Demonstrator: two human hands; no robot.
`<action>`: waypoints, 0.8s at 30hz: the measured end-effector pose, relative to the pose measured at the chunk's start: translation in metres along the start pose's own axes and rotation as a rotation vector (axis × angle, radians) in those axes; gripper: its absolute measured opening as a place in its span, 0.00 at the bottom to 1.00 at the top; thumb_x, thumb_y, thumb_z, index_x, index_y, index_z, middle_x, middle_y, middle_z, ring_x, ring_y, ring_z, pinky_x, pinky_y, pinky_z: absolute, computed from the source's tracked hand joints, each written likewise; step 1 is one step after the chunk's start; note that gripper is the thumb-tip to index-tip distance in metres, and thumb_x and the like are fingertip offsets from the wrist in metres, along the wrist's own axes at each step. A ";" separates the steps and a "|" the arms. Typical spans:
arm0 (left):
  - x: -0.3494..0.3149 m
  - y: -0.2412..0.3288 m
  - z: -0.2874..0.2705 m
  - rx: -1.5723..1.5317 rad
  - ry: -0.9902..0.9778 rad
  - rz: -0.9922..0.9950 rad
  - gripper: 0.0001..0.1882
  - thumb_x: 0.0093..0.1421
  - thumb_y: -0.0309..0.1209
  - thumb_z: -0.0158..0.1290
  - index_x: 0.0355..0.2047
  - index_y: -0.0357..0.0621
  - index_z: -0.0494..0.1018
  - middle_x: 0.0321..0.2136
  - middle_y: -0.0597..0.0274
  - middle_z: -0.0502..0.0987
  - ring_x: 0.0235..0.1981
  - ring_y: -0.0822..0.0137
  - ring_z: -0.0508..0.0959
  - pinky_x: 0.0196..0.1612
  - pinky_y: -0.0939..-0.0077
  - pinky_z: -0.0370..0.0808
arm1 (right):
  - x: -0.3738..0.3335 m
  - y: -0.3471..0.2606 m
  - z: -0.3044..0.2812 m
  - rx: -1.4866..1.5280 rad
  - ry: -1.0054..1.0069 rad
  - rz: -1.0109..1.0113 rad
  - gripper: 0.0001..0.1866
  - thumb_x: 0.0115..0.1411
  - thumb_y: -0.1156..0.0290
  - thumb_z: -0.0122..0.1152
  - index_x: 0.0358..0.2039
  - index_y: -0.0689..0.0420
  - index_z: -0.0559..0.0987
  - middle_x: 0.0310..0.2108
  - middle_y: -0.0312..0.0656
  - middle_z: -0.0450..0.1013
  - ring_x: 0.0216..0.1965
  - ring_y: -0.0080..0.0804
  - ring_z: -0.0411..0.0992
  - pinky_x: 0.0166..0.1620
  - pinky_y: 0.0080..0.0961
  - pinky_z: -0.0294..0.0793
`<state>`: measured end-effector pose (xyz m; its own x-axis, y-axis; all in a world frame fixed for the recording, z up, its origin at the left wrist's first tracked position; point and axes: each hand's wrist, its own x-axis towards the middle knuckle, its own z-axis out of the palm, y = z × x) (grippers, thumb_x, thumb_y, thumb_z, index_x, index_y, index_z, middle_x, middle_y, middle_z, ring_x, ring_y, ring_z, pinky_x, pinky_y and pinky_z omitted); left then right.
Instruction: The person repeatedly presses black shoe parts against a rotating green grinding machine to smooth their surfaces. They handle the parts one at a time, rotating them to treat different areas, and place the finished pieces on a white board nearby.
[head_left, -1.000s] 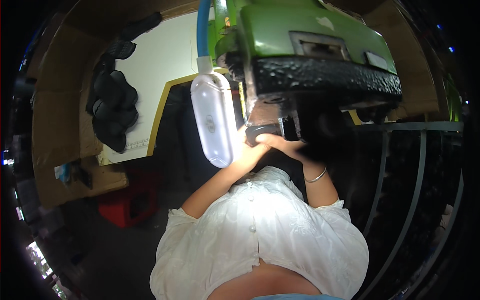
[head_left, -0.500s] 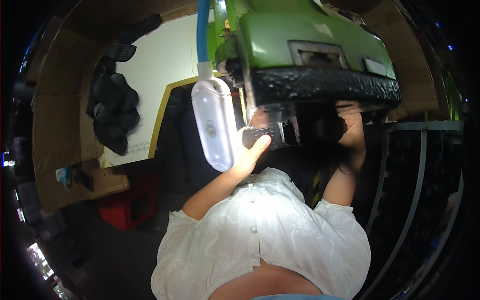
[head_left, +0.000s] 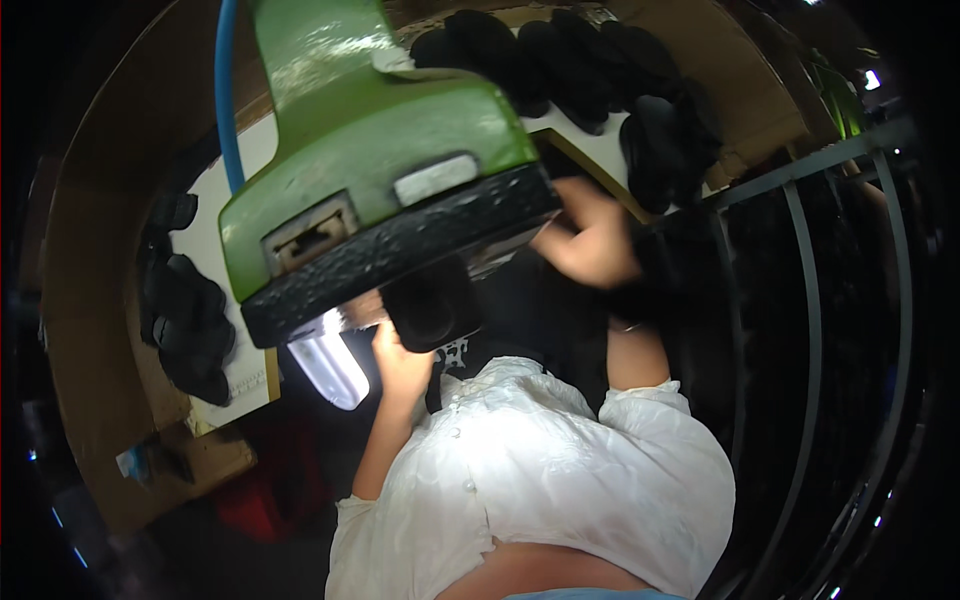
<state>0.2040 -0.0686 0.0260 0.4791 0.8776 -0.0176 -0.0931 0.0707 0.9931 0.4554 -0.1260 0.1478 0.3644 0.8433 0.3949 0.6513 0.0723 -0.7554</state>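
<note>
Hands work beneath a green machine head point(head_left: 370, 130) with a black underside. The left hand point(head_left: 400, 365) grips a dark rounded piece point(head_left: 432, 305) just below it, beside a lit white lamp point(head_left: 330, 368). The right hand point(head_left: 590, 240), fingers curled, reaches under the machine's right edge; what it grasps cannot be told. Black shoe parts point(head_left: 560, 50) lie heaped on the far white board point(head_left: 590, 135).

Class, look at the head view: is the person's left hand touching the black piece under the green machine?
Touching. The head view shows the left hand with its fingers pressed against the lower edge of the black piece beneath the green machine, no gap visible.
</note>
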 end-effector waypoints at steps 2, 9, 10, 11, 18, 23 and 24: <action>0.005 -0.011 -0.017 0.085 0.030 0.061 0.12 0.54 0.20 0.54 0.40 0.34 0.70 0.34 0.60 0.75 0.34 0.75 0.76 0.36 0.87 0.72 | 0.012 0.013 -0.040 -0.191 0.514 0.031 0.12 0.46 0.75 0.67 0.33 0.58 0.77 0.32 0.40 0.76 0.33 0.26 0.74 0.36 0.21 0.71; 0.025 -0.035 -0.099 0.289 0.302 0.081 0.13 0.52 0.25 0.56 0.39 0.35 0.72 0.37 0.57 0.75 0.36 0.67 0.75 0.40 0.76 0.71 | 0.045 0.145 -0.181 -0.718 0.719 0.204 0.16 0.55 0.56 0.56 0.42 0.48 0.78 0.38 0.46 0.75 0.40 0.40 0.74 0.41 0.28 0.70; 0.031 -0.018 -0.105 0.613 0.342 0.142 0.14 0.52 0.27 0.56 0.40 0.37 0.72 0.39 0.54 0.74 0.39 0.62 0.75 0.43 0.71 0.71 | 0.049 0.167 -0.194 -0.888 0.600 0.292 0.20 0.57 0.51 0.53 0.43 0.48 0.78 0.39 0.46 0.75 0.45 0.42 0.72 0.45 0.30 0.69; 0.034 0.001 -0.113 0.948 0.423 0.192 0.15 0.53 0.29 0.56 0.41 0.38 0.72 0.42 0.52 0.73 0.41 0.57 0.74 0.46 0.67 0.70 | 0.056 0.173 -0.196 -0.807 0.513 0.354 0.23 0.57 0.48 0.50 0.44 0.50 0.77 0.40 0.47 0.74 0.46 0.44 0.71 0.47 0.32 0.68; 0.067 0.062 -0.220 1.532 1.052 0.047 0.41 0.44 0.46 0.60 0.58 0.58 0.56 0.61 0.44 0.48 0.62 0.39 0.46 0.57 0.34 0.42 | 0.026 0.124 -0.154 -0.827 0.585 -0.079 0.15 0.58 0.63 0.56 0.42 0.57 0.77 0.48 0.47 0.69 0.51 0.41 0.67 0.53 0.32 0.65; 0.074 0.071 -0.240 1.381 0.751 -0.276 0.31 0.46 0.41 0.57 0.52 0.55 0.64 0.57 0.49 0.58 0.60 0.39 0.52 0.57 0.34 0.43 | 0.018 0.094 -0.100 -0.729 0.464 -0.162 0.12 0.55 0.73 0.57 0.40 0.57 0.77 0.49 0.45 0.69 0.51 0.40 0.67 0.52 0.33 0.64; 0.076 0.068 -0.242 1.450 0.808 -0.252 0.28 0.46 0.39 0.56 0.49 0.54 0.66 0.56 0.50 0.59 0.60 0.39 0.52 0.57 0.34 0.43 | 0.017 0.087 -0.089 -0.670 0.403 -0.159 0.14 0.53 0.76 0.57 0.41 0.59 0.77 0.51 0.45 0.68 0.52 0.40 0.66 0.53 0.32 0.64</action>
<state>0.0230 0.1180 0.0640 -0.2279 0.9474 0.2245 0.9578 0.1766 0.2268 0.5775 -0.1527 0.1357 0.3625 0.5828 0.7272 0.9307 -0.2674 -0.2496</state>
